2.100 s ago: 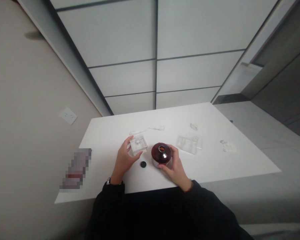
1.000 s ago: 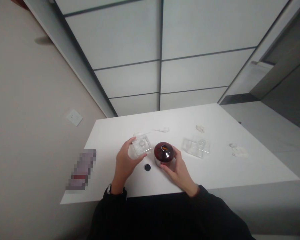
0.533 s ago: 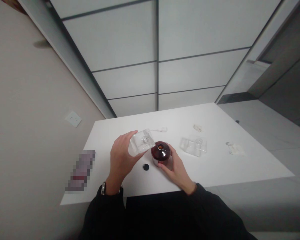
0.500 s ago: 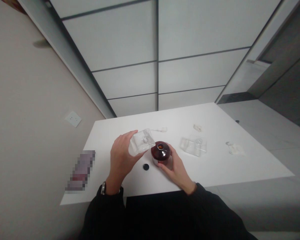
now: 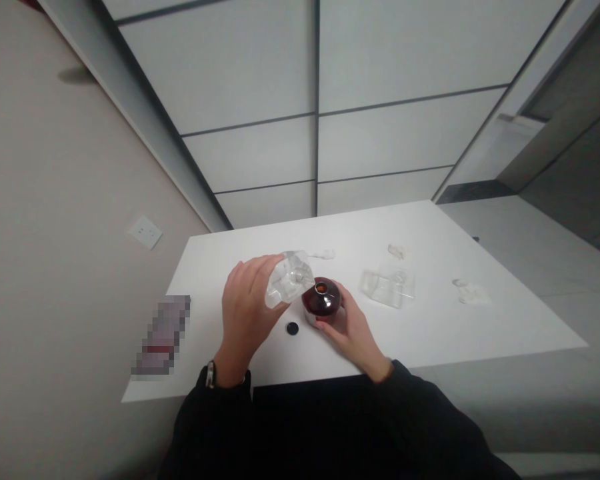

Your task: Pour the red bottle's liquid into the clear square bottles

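Observation:
My left hand [image 5: 253, 293] is closed around a clear plastic container [image 5: 291, 279], tilted toward the right. The low corner of this container is at the mouth of a round, dark reddish-brown bottle [image 5: 322, 300]; whether they touch I cannot tell. My right hand [image 5: 353, 330] wraps the bottle's right side and keeps it upright on the white table [image 5: 450, 337]. The bottle has no lid on, and its small round opening faces up. A small black round cap [image 5: 293, 328] lies on the table, left of the bottle's base.
Right of the bottle lies another clear plastic package [image 5: 387, 287]. Small crumpled clear pieces sit farther back [image 5: 396, 251] and to the right [image 5: 471, 292]. A white plug with cable [image 5: 324, 254] lies behind my left hand. A blurred-out flat item [image 5: 163, 333] rests at the left edge.
The clear container in my left hand has tilted further, and the hand has turned with it toward the bottle. My right hand and the bottle stay in place.

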`<move>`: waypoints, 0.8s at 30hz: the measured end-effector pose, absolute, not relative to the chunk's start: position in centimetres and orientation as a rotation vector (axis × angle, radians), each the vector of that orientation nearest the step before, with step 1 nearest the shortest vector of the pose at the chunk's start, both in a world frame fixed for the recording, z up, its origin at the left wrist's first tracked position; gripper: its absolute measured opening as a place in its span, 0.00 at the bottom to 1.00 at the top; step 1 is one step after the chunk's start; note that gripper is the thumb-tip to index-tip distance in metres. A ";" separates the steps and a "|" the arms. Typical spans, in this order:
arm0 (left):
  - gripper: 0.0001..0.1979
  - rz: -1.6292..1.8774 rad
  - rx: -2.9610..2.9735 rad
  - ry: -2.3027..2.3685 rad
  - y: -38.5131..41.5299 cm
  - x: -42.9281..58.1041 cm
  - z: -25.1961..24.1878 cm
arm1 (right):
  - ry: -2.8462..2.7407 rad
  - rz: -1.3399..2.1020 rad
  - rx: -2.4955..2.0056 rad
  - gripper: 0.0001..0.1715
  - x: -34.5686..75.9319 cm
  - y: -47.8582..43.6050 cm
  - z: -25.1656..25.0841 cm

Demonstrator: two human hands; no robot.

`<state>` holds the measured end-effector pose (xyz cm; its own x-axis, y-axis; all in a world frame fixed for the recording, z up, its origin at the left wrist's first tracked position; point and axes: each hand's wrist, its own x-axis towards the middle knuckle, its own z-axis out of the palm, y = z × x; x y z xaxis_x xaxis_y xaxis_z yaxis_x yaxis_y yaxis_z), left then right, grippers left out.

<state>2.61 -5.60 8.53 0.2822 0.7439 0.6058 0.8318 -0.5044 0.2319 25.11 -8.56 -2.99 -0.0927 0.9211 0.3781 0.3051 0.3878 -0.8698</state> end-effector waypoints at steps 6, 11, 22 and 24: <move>0.29 -1.004 -2.371 -1.428 -5.7 3.1 8.8 | -1.662 0.743 -1.112 0.47 25.1 -8.6 -3.0; 0.26 -0.986 -2.347 -1.370 -5.7 3.2 8.9 | -1.715 0.731 -1.122 0.54 25.2 -8.8 -3.2; 0.18 -0.946 -2.245 -1.229 -5.6 3.9 9.2 | -1.736 0.721 -1.114 0.57 25.1 -8.8 -3.4; 0.18 -0.945 -2.237 -1.215 -5.6 3.9 9.2 | -1.737 0.712 -1.111 0.57 25.1 -8.8 -3.4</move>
<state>3.90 -5.56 9.17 0.3860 0.5603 0.7329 0.8481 -0.5282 -0.0428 25.07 -8.80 -3.42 -0.1654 0.9054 0.3910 0.3708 0.4244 -0.8260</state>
